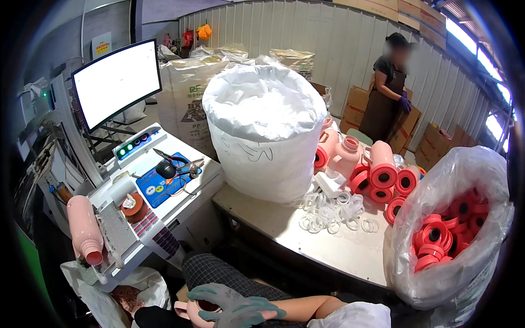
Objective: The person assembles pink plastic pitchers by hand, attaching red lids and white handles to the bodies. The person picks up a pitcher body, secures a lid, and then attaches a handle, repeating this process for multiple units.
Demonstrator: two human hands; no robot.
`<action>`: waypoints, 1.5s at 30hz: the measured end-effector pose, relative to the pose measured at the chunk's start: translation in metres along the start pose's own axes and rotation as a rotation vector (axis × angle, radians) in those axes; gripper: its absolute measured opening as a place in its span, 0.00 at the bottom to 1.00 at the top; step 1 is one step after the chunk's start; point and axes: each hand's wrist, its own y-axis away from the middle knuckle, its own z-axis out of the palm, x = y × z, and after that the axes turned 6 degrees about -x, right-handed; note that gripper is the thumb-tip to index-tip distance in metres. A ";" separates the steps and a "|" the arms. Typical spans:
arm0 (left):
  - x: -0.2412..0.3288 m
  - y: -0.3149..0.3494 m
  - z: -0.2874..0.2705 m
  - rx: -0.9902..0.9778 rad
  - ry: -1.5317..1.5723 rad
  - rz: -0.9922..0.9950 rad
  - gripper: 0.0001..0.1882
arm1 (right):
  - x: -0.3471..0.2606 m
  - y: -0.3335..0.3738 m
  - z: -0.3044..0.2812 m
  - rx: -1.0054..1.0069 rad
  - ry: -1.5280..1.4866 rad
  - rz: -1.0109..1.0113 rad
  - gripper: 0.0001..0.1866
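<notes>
At 6 o'clock a pink jug (pixel 194 313) is grasped by the gloved right hand (pixel 235 306), the left unseen; the bench's (pixel 295 238) near edge is bounded at 4 by a clear bag (pixel 421 257), a ribbed wall (pixel 328 44) at 1

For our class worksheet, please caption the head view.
Gloved right hand on a pink vessel, near a bench bearing white rings.

On the table (pixel 262 218), a sack (pixel 262 153) is standing left of rings (pixel 328 212); bottles (pixel 346 159) are crowding behind these. Farther right, a bag (pixel 415 273) is holding caps (pixel 432 235). A monitor (pixel 117 82) is standing left of the sack. In front, a container (pixel 191 314) is resting under the right hand (pixel 235 307).
</notes>
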 end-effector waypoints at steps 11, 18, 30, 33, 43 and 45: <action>-0.005 -0.001 -0.002 -0.019 -0.030 -0.021 0.29 | -0.002 0.001 0.017 0.094 -0.052 0.120 0.26; -0.005 0.002 -0.002 -0.019 -0.054 -0.034 0.30 | 0.005 -0.004 -0.004 0.004 -0.073 -0.125 0.25; -0.008 0.023 -0.005 0.022 -0.052 -0.034 0.31 | 0.011 -0.011 -0.001 -0.088 -0.125 0.068 0.30; -0.009 0.022 -0.001 0.023 -0.052 -0.037 0.31 | 0.016 -0.006 -0.001 -0.075 -0.103 0.056 0.29; -0.007 0.022 0.001 0.017 -0.067 -0.034 0.32 | 0.023 -0.002 0.002 -0.072 -0.081 0.064 0.30; -0.007 0.022 0.001 0.019 -0.071 -0.036 0.32 | 0.023 -0.001 0.003 -0.061 -0.080 0.053 0.30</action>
